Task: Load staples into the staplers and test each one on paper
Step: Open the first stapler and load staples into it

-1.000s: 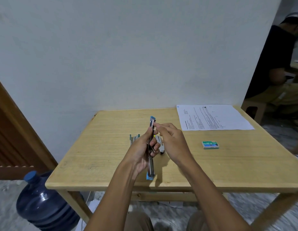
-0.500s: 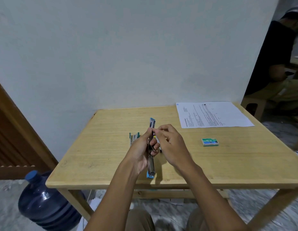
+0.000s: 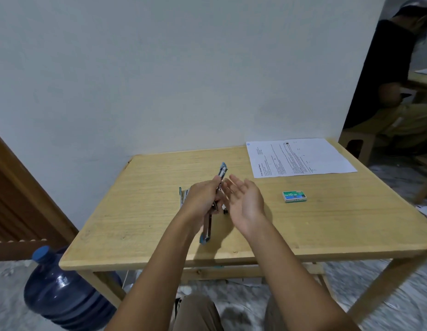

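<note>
Left hand grips opened blue stapler above table, fingers wrapped round its middle, apparently exposing the magazine for loading; right hand beside it, fingers spread, empty; staple box unopened, paper beyond

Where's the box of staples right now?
In the head view, the green staple box lies on the wooden table, right of the open right hand and just nearer than the printed paper.

Wooden worktop, frame centre: printed paper sheet at upper right; green staple box below it; stapler left of centre.
</note>
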The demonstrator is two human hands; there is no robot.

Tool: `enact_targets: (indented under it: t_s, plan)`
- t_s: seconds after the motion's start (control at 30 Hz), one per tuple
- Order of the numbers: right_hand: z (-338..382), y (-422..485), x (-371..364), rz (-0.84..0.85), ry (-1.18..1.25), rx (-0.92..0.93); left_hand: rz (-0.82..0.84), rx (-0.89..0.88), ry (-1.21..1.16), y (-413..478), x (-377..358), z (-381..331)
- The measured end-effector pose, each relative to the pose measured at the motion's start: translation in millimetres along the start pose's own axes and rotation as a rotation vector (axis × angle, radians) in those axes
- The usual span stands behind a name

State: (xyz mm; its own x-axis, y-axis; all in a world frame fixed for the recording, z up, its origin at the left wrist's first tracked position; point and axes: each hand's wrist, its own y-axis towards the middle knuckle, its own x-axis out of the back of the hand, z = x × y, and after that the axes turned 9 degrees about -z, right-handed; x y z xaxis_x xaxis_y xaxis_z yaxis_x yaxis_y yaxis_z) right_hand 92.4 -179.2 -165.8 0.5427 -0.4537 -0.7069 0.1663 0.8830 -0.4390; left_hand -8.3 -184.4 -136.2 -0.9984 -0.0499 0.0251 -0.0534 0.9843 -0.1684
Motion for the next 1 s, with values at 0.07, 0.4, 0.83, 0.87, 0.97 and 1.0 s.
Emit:
enact_targets:
  t_s: [0.07, 0.4, 0.83, 0.87, 0.97, 1.0]
  plan:
    - [-1.2, 1.9, -5.5, 0.002, 0.169, -0.167, -0.045, -0.189, 0.300, 1.8, -3.7, -2.4]
    - [2.9, 7.7, -10.5, -0.014, 0.524, -0.273, -0.093, -0.447, 0.608, 13.0, -10.3, 2.8]
    - [39.2, 25.1, 29.8, -0.144, -0.836, 0.332, 0.000, 0.109, -0.037, 13.5, -4.0, 14.7]
    - [43.6, 27.2, 32.6, -0.137, -1.106, 0.466, -0.010, 0.110, 0.004, 12.5, -5.6, 16.4]
    - [50.6, 36.3, 35.4, -0.115, -1.607, 0.636, -0.035, 0.043, 0.172, 8.3, -9.1, 21.7]
    - [50.4, 40.2, 36.7, -0.114, -1.724, 0.646, -0.039, 0.004, 0.237, 6.7, -9.6, 23.7]
